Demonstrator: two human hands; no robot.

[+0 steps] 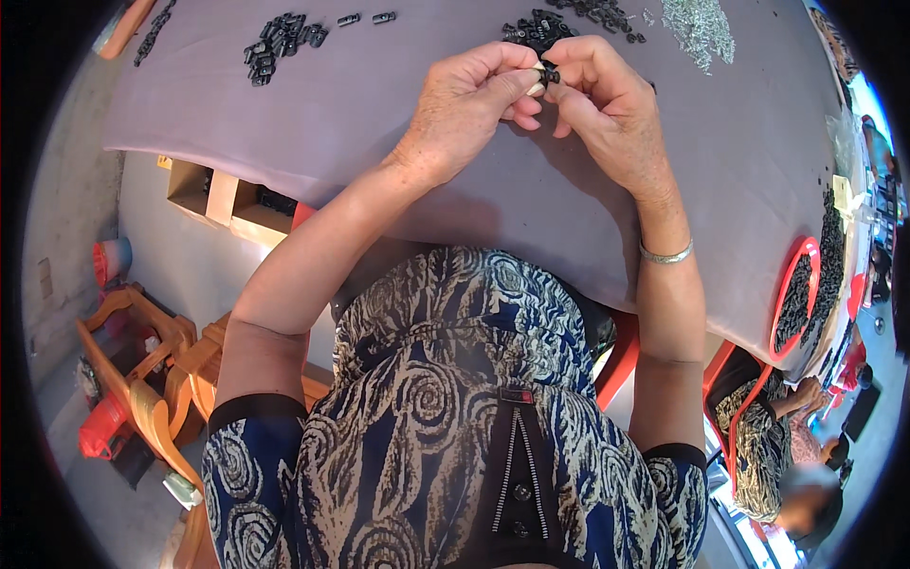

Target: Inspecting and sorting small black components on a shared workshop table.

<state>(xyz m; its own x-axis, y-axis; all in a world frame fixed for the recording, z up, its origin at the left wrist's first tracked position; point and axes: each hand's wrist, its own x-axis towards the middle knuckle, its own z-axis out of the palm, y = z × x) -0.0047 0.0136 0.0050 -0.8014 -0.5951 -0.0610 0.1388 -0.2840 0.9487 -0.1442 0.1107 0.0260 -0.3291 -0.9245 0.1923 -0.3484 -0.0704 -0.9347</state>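
Observation:
Over the far middle of the cloth-covered table point(332, 123), my two hands meet around a small black part point(551, 76). The thumb and fingers of my left hand point(464, 104) pinch it from the left; pale finger covers seem to show at the tips. From the other side my right hand point(611, 114) grips it between thumb and forefinger. The part's exact kind is too small to make out. Just beyond my fingers lies a pile of black parts point(538, 30), partly hidden by my hands.
Black cylindrical pieces point(280, 43) lie at the far left. Small dark rings point(607, 13) and silvery screw-like pieces point(700, 33) are heaped at the far right. A red tray point(806, 256) of black pieces sits at the right edge. Cardboard boxes point(223, 199) and wooden chairs point(142, 360) stand left; another person point(768, 446) sits right.

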